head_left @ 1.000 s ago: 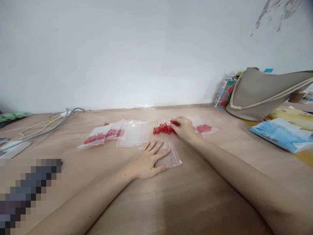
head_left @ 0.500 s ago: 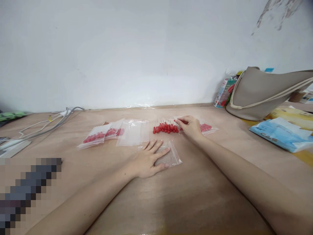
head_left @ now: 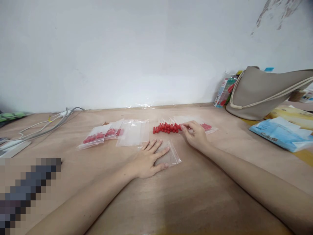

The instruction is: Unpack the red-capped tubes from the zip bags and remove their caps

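Observation:
My left hand (head_left: 149, 160) lies flat with fingers spread on an empty clear zip bag (head_left: 171, 156) on the wooden table (head_left: 186, 195). Just beyond it runs a row of several red-tipped clear droppers (head_left: 166, 127). My right hand (head_left: 196, 134) rests at the right end of that row, fingertips curled down onto the last red tips; whether it holds one I cannot make out. A filled bag of red droppers (head_left: 207, 128) lies right behind that hand.
Left of the row lie empty clear bags (head_left: 133, 132) and two filled bags (head_left: 96, 137). Cables (head_left: 46, 125) trail at the far left. A grey tote bag (head_left: 261, 93), a blue packet (head_left: 281, 133) and a bottle (head_left: 223, 91) stand at the right by the white wall.
My right hand has slid rightward along the row of droppers and drawn slightly nearer. The row now reaches further right. My left hand has stayed flat on the bag.

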Demonstrator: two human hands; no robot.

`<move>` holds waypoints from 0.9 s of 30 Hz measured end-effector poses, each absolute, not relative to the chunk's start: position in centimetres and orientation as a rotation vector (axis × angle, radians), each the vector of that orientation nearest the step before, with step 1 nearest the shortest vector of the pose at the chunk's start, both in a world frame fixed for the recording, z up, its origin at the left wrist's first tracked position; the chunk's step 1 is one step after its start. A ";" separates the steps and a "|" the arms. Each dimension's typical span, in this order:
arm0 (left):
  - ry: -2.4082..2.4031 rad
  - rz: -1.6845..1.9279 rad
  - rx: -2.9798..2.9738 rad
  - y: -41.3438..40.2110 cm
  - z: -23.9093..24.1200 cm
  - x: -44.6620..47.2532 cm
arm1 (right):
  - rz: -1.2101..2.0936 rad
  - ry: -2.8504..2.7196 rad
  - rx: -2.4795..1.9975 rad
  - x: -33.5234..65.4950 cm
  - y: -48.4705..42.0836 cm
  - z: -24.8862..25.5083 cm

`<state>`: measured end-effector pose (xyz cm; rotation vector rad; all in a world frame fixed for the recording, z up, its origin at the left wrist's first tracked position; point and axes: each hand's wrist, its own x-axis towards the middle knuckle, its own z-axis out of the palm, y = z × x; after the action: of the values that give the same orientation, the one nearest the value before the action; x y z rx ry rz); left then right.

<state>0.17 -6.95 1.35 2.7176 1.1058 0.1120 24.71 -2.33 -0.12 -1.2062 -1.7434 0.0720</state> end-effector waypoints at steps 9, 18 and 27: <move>1.173 0.308 2.499 -6.8 1.3 0.3 | 0.285 -2.292 -0.796 23.0 -6.8 -1.0; 1.387 0.594 2.181 -5.2 2.1 -0.8 | 0.173 -2.313 -0.862 22.8 -6.4 -0.6; 1.607 0.759 2.223 -2.7 3.4 -3.4 | -0.187 -1.735 -1.662 28.9 -1.8 1.2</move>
<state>-3.43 -2.71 3.40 2.2233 1.6069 0.7589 28.91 -1.80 1.19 -1.6620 -1.7351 -0.1872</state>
